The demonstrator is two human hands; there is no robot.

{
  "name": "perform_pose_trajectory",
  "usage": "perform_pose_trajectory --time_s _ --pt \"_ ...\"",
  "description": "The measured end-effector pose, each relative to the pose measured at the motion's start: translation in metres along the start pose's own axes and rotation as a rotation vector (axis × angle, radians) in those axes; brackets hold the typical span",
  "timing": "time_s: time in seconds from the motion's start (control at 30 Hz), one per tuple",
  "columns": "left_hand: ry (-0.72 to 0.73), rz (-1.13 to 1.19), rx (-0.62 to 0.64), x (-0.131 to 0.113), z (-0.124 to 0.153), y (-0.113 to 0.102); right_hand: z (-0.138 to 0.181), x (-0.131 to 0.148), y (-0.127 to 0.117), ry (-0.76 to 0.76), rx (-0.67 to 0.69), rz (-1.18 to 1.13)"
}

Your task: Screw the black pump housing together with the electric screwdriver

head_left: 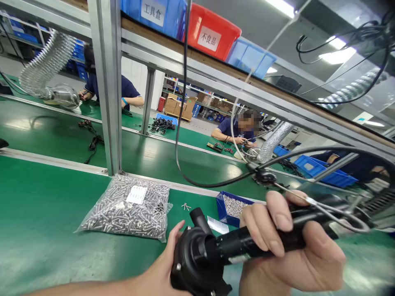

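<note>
My left hand (168,259) is wrapped round a round black plastic housing (197,259) with a short pipe stub pointing up and silver screws along its rim. A black electric screwdriver (237,244) is gripped in my right hand (290,246), fingers closed over its barrel. Its nose points left and overlaps the housing; whether the bit sits in a screw is hidden. Behind the housing lie a few loose screws (185,206) and a small clear plastic piece (217,225). A blue bin (220,203) of small screws stands beyond my right hand.
A clear bag of screws (123,209) lies on the green bench (37,201). An upright metal post (108,90) rises behind it. A black cable (182,123) loops down in front. Labelled red (212,26) and blue bins line the overhead shelf. Co-workers sit across the benches.
</note>
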State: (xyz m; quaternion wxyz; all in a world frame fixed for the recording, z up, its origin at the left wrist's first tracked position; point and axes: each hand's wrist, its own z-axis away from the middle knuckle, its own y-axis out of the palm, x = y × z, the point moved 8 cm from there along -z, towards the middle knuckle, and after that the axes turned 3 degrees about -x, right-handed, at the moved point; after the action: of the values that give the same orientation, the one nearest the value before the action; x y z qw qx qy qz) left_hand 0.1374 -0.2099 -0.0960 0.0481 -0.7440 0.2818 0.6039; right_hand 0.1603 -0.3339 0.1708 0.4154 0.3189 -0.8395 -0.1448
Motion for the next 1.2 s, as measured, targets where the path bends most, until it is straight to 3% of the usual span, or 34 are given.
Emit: perform_pose_trajectory --time_s 0.07,0.2,0.33,0.57,0.87,1.03,1.13,1.2 --pt "0.012 -0.048 -0.01 0.023 0.0 0.001 -0.006 -0.005 -0.005 -0.04 -0.059 0.092" --pt "0.005 -0.023 0.029 0.056 -0.012 0.001 -0.01 -0.036 -0.003 0.016 -0.003 0.285" --pt "-0.014 -0.001 0.102 0.057 -0.019 0.0 -0.009 -0.056 0.0 0.073 0.063 0.318" --pt "-0.038 0.076 0.119 0.053 -0.021 0.003 -0.002 -0.065 0.003 0.139 0.053 0.324" --pt "-0.051 0.061 0.066 0.093 -0.016 0.003 0.001 -0.069 0.009 0.172 0.12 0.455" --pt "-0.048 0.0 0.043 0.112 -0.015 0.001 0.004 -0.079 0.005 0.245 0.116 0.392" --pt "-0.03 0.023 0.036 0.11 -0.017 0.001 0.004 -0.084 0.002 0.268 0.096 0.378" --pt "0.011 0.035 0.057 0.097 -0.016 0.002 0.003 -0.085 0.005 0.259 0.096 0.395"
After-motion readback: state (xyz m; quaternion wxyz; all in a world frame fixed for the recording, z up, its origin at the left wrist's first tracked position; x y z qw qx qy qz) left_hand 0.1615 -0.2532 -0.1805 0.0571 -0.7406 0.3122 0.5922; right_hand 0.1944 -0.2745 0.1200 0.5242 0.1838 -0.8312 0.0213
